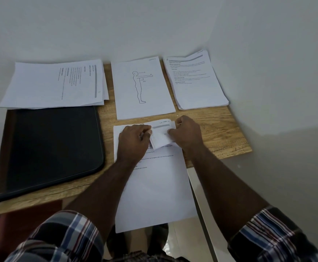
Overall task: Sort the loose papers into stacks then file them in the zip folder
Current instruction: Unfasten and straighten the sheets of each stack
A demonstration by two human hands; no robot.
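I am watching both hands working the top edge of the near white printed sheet (pixel 154 186), which is lying lengthwise toward me with its lower end hanging past the front edge of the light wooden tabletop (pixel 220 129). The left hand (pixel 133 142) is pinching the folded-over top portion of that sheet between thumb and curled fingers, and the right hand (pixel 186 133) is gripping the same fold from the 3 o'clock side, fingers curled onto the paper. At 12 o'clock from the hands, a white sheet with a line drawing of a standing figure (pixel 143 87) is topping a thin pile. At 1 o'clock, a thicker stack of white text pages (pixel 194 80) is sitting against the wall corner. At 10 o'clock, a sideways stack of white printed pages (pixel 54 86) is overlapping the far edge of the closed black zip folder (pixel 50 148), which is lying flat at 9 o'clock. Plaid sleeves (pixel 63 237) are framing the bottom of my view.
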